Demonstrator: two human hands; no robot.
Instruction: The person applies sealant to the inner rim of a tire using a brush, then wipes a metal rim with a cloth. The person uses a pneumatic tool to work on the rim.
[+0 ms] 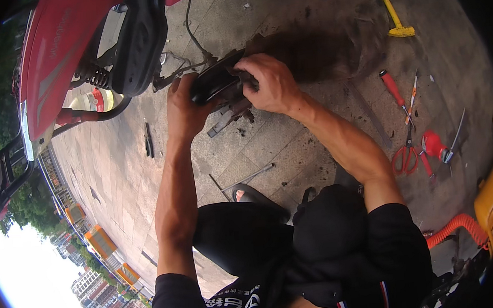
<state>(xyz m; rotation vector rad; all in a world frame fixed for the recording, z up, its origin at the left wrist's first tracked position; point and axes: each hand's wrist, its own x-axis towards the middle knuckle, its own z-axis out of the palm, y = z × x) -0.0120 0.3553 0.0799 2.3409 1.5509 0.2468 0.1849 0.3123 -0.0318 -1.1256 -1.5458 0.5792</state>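
Observation:
My left hand [184,109] is wrapped around the near left side of a black wheel [212,82] with a smooth, rounded edge. On its far right edge my right hand [270,85] has its fingers curled over the rim. Part of the wheel is hidden behind both hands. Just below it, between my wrists, juts a grimy metal bracket [226,119]. The wheel sits close to the underside of a red motorbike [65,52], beside a thin black cable [190,28].
Pliers [148,139] lie left of my left forearm. On the right are a yellow hammer [400,30], a red-handled screwdriver [392,87], red-handled scissors [404,159] and a red can-like item [432,142]. A red coiled hose [457,224] runs to a yellow case [492,198]. Thin rods [248,177] lie near my foot.

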